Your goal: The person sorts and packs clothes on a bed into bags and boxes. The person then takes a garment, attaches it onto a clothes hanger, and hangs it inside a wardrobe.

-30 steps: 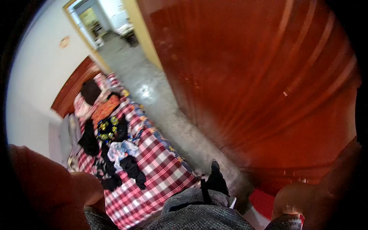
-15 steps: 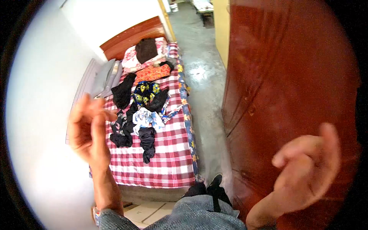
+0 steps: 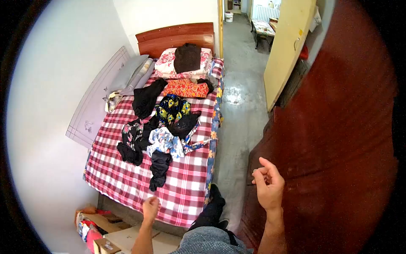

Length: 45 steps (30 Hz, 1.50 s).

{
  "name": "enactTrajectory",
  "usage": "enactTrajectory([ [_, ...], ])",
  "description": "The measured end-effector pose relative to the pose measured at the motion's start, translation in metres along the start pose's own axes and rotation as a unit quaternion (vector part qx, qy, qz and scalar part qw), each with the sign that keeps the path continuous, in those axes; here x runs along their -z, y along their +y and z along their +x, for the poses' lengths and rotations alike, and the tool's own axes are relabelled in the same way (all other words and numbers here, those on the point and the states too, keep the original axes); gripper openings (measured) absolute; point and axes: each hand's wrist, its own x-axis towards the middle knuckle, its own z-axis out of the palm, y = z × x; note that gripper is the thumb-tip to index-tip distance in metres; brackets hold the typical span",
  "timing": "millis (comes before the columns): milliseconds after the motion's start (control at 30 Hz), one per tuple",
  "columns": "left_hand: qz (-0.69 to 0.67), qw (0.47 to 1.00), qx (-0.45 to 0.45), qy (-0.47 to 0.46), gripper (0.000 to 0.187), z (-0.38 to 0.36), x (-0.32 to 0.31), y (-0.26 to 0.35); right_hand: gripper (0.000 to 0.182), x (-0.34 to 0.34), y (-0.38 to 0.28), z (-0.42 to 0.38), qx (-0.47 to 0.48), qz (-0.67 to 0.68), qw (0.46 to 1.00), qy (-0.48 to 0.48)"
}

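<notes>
My left hand hovers near the foot of the bed, its fingers loosely bent and nothing visible in them. On the right, my right hand is raised in front of the dark red wardrobe, fingers half curled, thumb apart, holding nothing. Clothes lie loose on the checked bedsheet. Nearest my left hand is a crumpled black garment, beside a white and blue patterned cloth. Farther up are a black flowered piece, a yellow and black one, a black garment and an orange one.
A folded floral quilt with a dark brown garment on it lies by the wooden headboard. Grey pillows line the wall side. Cardboard boxes stand at the bed's foot. A yellow door stands beside the grey floor.
Both hands have come down and inward, away from the camera. The view has turned, showing more of the bed, the doorway and the boxes. The clothes lie as before.
</notes>
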Motion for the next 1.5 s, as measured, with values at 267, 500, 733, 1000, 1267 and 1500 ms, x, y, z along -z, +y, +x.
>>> enactTrajectory([
  [267, -0.068, 0.992, 0.073, -0.077, 0.026, 0.085, -0.087, -0.01, 0.035, -0.035, 0.058, 0.111, -0.076, -0.111, 0.986, -0.1],
  [500, -0.043, 0.997, 0.045, -0.041, 0.032, 0.162, -0.089, 0.026, 0.035, -0.068, 0.114, 0.171, -0.146, -0.171, 0.962, -0.153],
  [733, -0.122, 0.988, 0.097, 0.01, 0.035, 0.213, -0.094, 0.051, 0.033, -0.13, 0.184, 0.25, -0.152, -0.21, 0.916, -0.305],
  [1000, -0.137, 0.975, 0.133, 0.115, 0.03, 0.285, -0.13, 0.096, 0.029, -0.262, 0.279, 0.408, -0.03, -0.25, 0.824, -0.507],
  [1267, -0.133, 0.964, 0.213, 0.089, 0.031, 0.364, -0.191, 0.115, 0.078, -0.45, 0.397, 0.55, -0.106, -0.151, 0.795, -0.578],
  [1500, -0.074, 0.956, 0.269, 0.094, 0.03, 0.394, -0.206, 0.142, 0.119, -0.634, 0.428, 0.601, -0.017, -0.258, 0.762, -0.594],
])
